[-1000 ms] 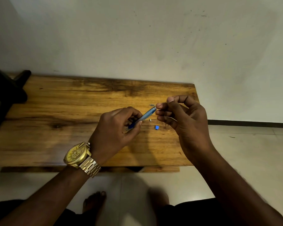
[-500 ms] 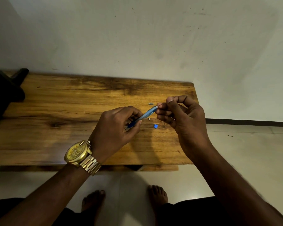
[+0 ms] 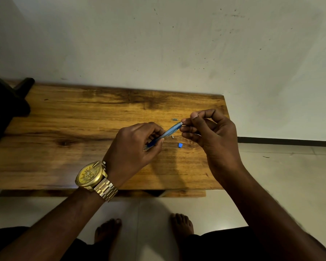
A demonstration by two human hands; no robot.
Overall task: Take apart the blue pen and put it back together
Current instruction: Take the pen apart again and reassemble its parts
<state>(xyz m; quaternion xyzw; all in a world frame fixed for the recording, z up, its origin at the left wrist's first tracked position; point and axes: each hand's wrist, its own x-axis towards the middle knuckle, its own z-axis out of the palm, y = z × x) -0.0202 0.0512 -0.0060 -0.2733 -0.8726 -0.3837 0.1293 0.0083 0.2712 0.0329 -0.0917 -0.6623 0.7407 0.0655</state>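
A translucent blue pen barrel (image 3: 169,131) is held slanted above the wooden table (image 3: 68,132). My left hand (image 3: 134,146) grips its lower, darker blue end. My right hand (image 3: 207,132) pinches the barrel's upper open end with fingertips; a thin refill seems to run through its fingers, mostly hidden. On the table below lie a small blue pen piece (image 3: 180,145), a tiny pale part (image 3: 173,136) and a small grey spring-like part (image 3: 174,119).
A dark object (image 3: 6,108) stands on the table's far left. The table's right edge (image 3: 226,113) is just beyond my right hand, with tiled floor (image 3: 290,176) beside it. A wall rises behind. My bare feet (image 3: 145,228) rest below the table's front edge.
Both hands stay on the pen barrel at nearly the same spot. The view has shifted slightly; the loose parts on the table have not moved.
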